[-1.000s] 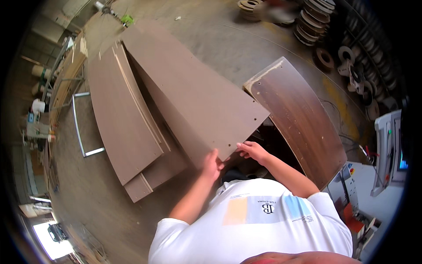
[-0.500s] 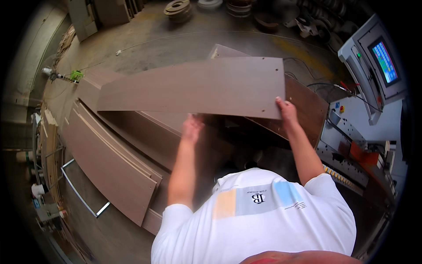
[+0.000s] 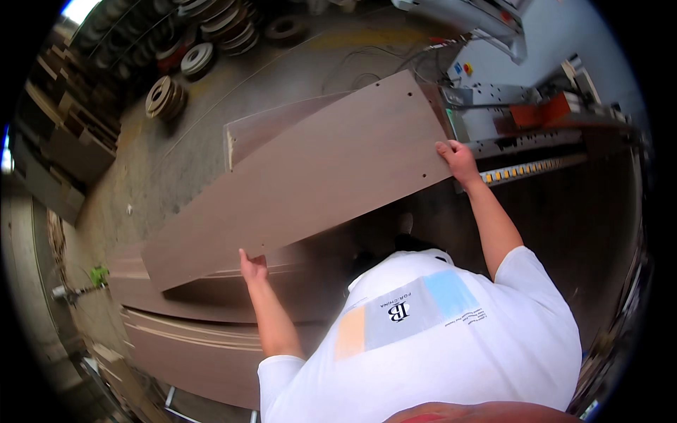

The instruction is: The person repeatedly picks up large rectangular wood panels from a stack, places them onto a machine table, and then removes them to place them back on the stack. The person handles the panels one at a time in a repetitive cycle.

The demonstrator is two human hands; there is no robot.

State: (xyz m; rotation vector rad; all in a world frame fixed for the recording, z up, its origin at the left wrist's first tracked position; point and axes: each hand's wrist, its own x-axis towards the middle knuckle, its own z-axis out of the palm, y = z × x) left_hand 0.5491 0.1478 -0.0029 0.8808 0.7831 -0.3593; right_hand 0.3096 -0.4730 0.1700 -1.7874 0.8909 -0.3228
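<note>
While one worker in a white shirt [image 3: 508,345] stands near me, two bare hands are at one long brown panel [image 3: 303,187], which slants across from the worker's ten o'clock to one o'clock. The right hand [image 3: 460,166], at half past twelve, pinches the short end, its one visible thumb laid on top and its fingers going under. The left hand [image 3: 254,268], at ten o'clock, meets the near long edge with the thumb up; I cannot tell how tightly it grips there. I count at least three dark holes near the panel's right end.

Beyond it at eleven o'clock, one darker board [image 3: 261,127] shows a pale, chipped end. At nine o'clock lie two low piles of brown boards: an upper pile [image 3: 218,299] and a lower pile [image 3: 197,363]. At one o'clock stands one machine carrying one orange-red block [image 3: 539,114] and one row of yellow pieces [image 3: 522,171], roughly ten. Towards half past ten, two round coil stacks sit on the floor: one tan stack [image 3: 165,99] and one whitish stack [image 3: 197,60].
</note>
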